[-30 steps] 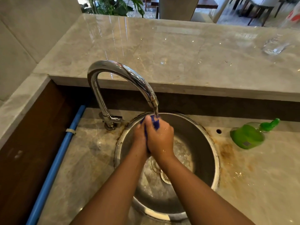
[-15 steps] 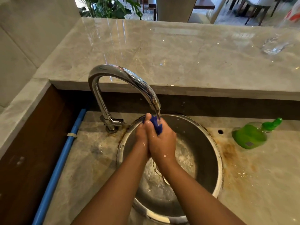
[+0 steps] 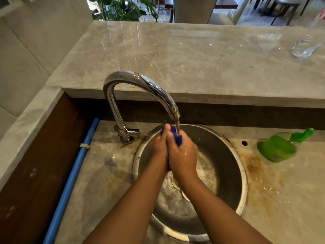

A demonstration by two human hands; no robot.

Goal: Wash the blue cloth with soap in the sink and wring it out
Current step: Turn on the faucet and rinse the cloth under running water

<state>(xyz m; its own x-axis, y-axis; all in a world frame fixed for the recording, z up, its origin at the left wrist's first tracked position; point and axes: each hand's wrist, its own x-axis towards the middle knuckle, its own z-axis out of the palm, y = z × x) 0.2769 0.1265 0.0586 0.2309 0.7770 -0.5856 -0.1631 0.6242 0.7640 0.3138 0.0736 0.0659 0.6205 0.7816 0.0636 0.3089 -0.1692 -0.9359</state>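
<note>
Blue cloth point(image 3: 178, 140): small, wet and bunched, sandwiched between the two hands above the sink, directly under the running water; only its top edge shows.
Left hand point(image 3: 160, 148): fingers nearly straight and pointing away, palm pressed flat against the blue cloth.
Right hand point(image 3: 183, 155): wet, fingers bent over the blue cloth, gripping it against the left hand.
Water stream point(image 3: 177, 126): falls from the spout onto the cloth and the right hand.
Curved chrome faucet point(image 3: 140, 81): stands on the surface at the sink's far-left rim, arching over the hands.
Round steel sink point(image 3: 241, 166): sunk in the grey marble surface point(image 3: 105, 173), brown stains along its rim.
Green plastic bottle point(image 3: 276, 148): lies on its side on the surface, right of the sink, apart from the hands.
</note>
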